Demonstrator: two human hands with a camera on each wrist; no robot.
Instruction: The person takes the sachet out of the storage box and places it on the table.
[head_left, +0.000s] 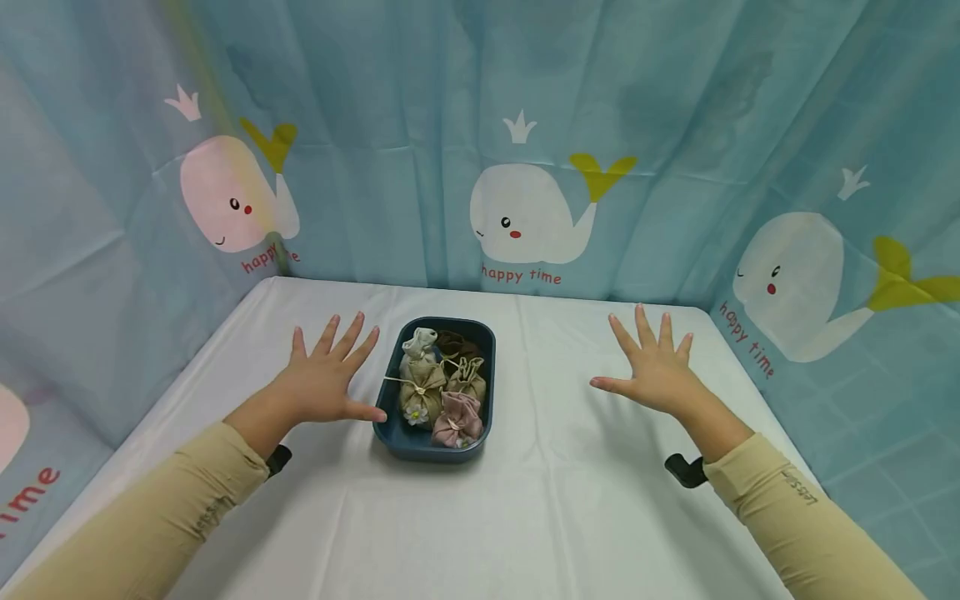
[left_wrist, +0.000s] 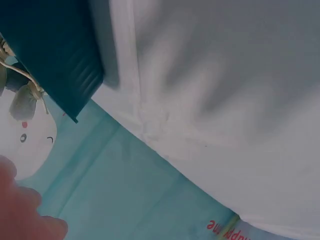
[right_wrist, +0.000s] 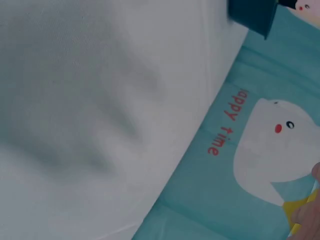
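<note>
A dark blue rectangular bin (head_left: 427,454) stands on the table, left of centre. Inside it lie several small drawstring pouches: a pink pouch (head_left: 457,419) at the front, a tan pouch (head_left: 422,392) with a small flower, an olive pouch (head_left: 468,379), a pale grey pouch (head_left: 418,343) and a dark brown pouch (head_left: 454,343) at the back. My left hand (head_left: 321,379) is spread with straight fingers beside the bin, its thumb tip overlapping the bin's left rim in the head view. Over the table's right side, my right hand (head_left: 657,371) is likewise spread, holding nothing.
A white cloth covers the table (head_left: 555,500). Blue curtains (head_left: 390,217) with printed whales hang close behind it and along both sides. A black strap piece (head_left: 684,471) shows under the right wrist, another black piece (head_left: 279,460) under the left.
</note>
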